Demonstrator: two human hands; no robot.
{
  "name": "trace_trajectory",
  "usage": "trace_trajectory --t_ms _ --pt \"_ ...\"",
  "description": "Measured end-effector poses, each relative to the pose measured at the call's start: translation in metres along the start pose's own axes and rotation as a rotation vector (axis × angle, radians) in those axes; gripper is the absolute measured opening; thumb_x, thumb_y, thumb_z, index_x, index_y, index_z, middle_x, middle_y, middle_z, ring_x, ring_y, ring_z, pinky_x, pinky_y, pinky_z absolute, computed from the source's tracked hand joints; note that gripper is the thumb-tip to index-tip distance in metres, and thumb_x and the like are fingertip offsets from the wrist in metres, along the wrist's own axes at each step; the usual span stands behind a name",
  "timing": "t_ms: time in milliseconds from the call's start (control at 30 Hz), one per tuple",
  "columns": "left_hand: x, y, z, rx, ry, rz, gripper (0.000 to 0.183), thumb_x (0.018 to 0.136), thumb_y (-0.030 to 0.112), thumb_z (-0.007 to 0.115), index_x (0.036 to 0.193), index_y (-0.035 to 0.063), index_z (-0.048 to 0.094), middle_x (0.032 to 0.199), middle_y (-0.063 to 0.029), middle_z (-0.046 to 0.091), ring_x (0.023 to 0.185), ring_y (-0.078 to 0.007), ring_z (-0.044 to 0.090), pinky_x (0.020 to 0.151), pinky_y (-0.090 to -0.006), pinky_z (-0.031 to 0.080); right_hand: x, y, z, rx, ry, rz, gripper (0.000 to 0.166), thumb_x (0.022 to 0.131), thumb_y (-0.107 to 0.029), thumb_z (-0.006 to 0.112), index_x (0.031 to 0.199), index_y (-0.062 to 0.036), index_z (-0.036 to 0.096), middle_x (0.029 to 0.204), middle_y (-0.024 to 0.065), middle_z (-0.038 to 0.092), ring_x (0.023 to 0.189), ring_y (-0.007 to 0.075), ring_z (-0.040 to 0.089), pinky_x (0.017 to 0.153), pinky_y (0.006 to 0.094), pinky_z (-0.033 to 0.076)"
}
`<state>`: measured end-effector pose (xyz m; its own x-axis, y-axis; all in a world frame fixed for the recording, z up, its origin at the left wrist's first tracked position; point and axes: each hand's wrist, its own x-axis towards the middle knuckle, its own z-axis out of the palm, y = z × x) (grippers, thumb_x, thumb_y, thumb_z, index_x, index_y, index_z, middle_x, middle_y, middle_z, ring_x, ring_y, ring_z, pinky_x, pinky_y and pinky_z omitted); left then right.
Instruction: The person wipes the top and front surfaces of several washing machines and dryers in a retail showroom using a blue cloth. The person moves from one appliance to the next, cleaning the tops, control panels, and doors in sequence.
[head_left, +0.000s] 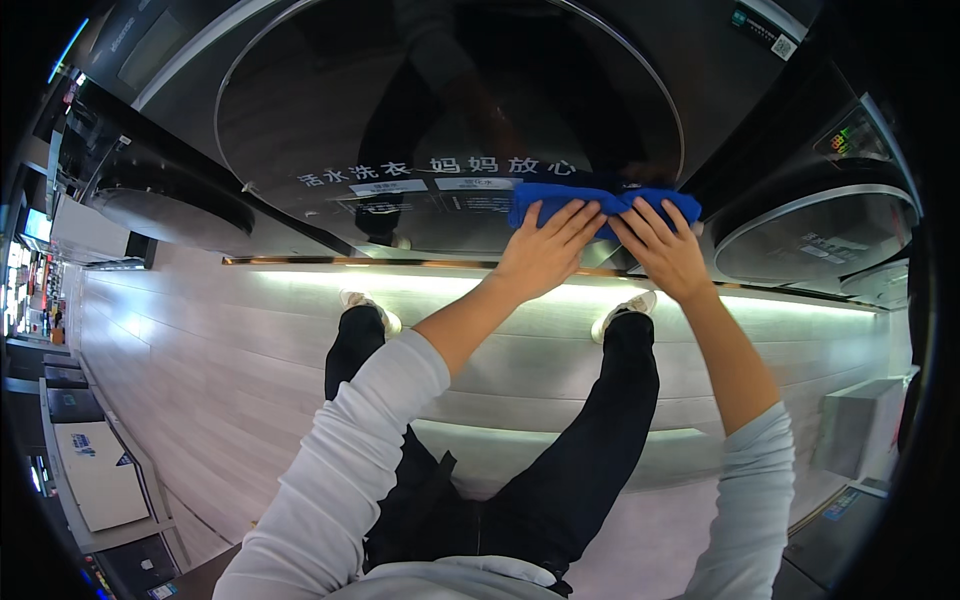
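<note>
Both hands are on a folded blue cloth (553, 193) that lies against the glossy black front of a washing machine (420, 229), at the lower right of its large round door (300, 97). My left hand (546, 249) covers the cloth's left half, fingers spread over it. On the right half, my right hand (669, 251) presses with its fingers extended. The thumbs nearly meet in the middle. White printed characters and two pale labels (478, 183) show just left of the cloth. The door mirrors dark shapes and an arm.
Another washer with a round door (814, 236) stands at the right, and a further appliance (176, 214) bulges out at the left. A lit strip (465, 283) runs along the base above the wood-plank floor (210, 360). Display units (105, 480) line the far left.
</note>
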<state>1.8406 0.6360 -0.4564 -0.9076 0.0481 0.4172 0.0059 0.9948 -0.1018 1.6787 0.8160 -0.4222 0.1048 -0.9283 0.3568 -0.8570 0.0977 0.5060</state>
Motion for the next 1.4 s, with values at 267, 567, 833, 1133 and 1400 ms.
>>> trace_trajectory --t_ms 267,567,833,1133,1400 --pt "0.011 -0.024 -0.014 0.436 -0.218 0.395 0.074 0.091 0.013 0.055 0.154 0.0190 0.016 0.162 0.0029 0.010 0.146 -0.0114 0.019 0.107 -0.0292 0.035 0.015 -0.086 0.021 0.559 0.170 0.843 0.047 0.069 0.008 0.064 0.114 -0.0062 0.058 0.117 0.0168 0.049 0.107 0.0348 0.050 0.091 0.0423 0.045" --pt "-0.022 -0.060 -0.005 0.516 -0.415 0.584 0.073 0.093 0.017 0.054 0.154 0.0168 0.014 0.161 0.0044 0.008 0.144 -0.0098 0.021 0.118 -0.0274 0.023 0.061 -0.165 0.037 0.911 0.121 1.265 0.043 0.075 0.008 0.063 0.114 -0.0023 0.048 0.123 0.0206 0.042 0.116 0.0403 0.047 0.095 0.0434 0.045" --pt "-0.087 -0.122 -0.002 0.569 -0.403 0.662 0.055 0.092 0.020 0.054 0.144 0.0153 0.039 0.156 0.0046 0.028 0.143 -0.0097 0.023 0.120 -0.0277 0.016 0.129 -0.240 0.058 1.053 0.074 1.412 0.033 0.078 0.005 0.062 0.107 -0.0032 0.049 0.114 0.0198 0.046 0.103 0.0436 0.054 0.084 0.0479 0.048" --pt "-0.176 -0.214 -0.022 0.635 -0.458 0.685 0.052 0.092 0.023 0.051 0.143 0.0143 0.043 0.154 0.0054 0.032 0.144 -0.0098 0.021 0.120 -0.0282 0.014 0.218 -0.325 0.076 1.283 -0.071 1.309 0.037 0.077 0.001 0.062 0.113 -0.0042 0.057 0.116 0.0227 0.054 0.102 0.0442 0.057 0.086 0.0490 0.049" --pt "-0.204 -0.276 -0.086 0.554 -0.580 0.606 0.048 0.090 0.020 0.054 0.137 0.0168 0.049 0.147 0.0060 0.041 0.139 -0.0096 0.030 0.117 -0.0283 0.022 0.290 -0.347 0.047 1.475 -0.125 1.229 0.014 0.075 -0.003 0.069 0.089 -0.0012 0.068 0.094 0.0193 0.065 0.093 0.0372 0.063 0.082 0.0446 0.051"
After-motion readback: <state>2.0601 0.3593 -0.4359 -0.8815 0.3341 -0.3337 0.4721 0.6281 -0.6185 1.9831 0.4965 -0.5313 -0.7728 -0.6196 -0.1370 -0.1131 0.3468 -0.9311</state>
